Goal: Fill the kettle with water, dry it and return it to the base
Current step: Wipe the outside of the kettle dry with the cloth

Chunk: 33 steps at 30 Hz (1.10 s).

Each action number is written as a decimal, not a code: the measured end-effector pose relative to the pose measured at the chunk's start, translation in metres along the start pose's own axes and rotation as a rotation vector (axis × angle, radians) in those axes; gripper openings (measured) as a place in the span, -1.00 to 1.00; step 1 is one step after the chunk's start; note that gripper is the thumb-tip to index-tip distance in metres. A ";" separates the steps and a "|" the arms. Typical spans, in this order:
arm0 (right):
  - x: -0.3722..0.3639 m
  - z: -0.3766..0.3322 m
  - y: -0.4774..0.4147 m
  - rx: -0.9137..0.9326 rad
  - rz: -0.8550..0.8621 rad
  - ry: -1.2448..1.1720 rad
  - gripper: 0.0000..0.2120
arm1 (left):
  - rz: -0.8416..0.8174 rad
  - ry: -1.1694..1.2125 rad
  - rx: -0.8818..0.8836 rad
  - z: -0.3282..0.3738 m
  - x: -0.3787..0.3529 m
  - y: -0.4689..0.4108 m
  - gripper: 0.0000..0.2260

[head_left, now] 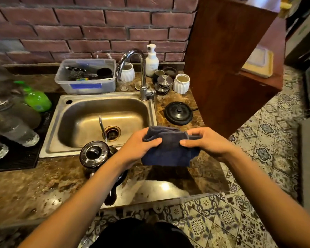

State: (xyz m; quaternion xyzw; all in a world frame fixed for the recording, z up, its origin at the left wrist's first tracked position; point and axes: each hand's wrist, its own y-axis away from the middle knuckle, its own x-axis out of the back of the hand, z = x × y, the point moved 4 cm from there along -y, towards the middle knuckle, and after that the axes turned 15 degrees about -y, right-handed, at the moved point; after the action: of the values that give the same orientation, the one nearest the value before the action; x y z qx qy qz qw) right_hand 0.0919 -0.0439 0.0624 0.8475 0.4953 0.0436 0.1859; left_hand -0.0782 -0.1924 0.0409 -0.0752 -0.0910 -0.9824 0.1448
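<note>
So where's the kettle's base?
The base sits on the counter right of the sink, below the white cup, with nothing on it.

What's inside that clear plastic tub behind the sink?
The plastic tub holds a steel scouring pad, a round black item, something yellow-green, and dark utensils at the back. Its cloudy wall and blue label hide anything lower down.
</note>
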 end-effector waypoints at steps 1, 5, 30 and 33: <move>0.007 0.005 -0.002 -0.006 0.016 0.036 -0.92 | 0.008 -0.035 -0.012 -0.004 -0.004 -0.004 -0.74; 0.026 0.026 -0.014 -0.051 0.053 0.200 -0.80 | 0.025 -0.494 -0.037 -0.027 -0.018 -0.026 -0.86; 0.050 0.174 0.033 0.017 0.022 0.848 -0.85 | -0.244 -1.055 0.048 -0.130 -0.119 0.008 -0.79; 0.050 0.182 0.039 0.073 0.026 0.891 -0.82 | -0.270 -1.097 0.032 -0.136 -0.123 0.014 -0.75</move>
State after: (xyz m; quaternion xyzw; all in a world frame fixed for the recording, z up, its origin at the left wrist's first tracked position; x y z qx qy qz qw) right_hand 0.1957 -0.0679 -0.0980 0.7580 0.5177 0.3893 -0.0762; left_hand 0.0257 -0.1999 -0.1107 -0.5604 -0.1768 -0.8076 -0.0494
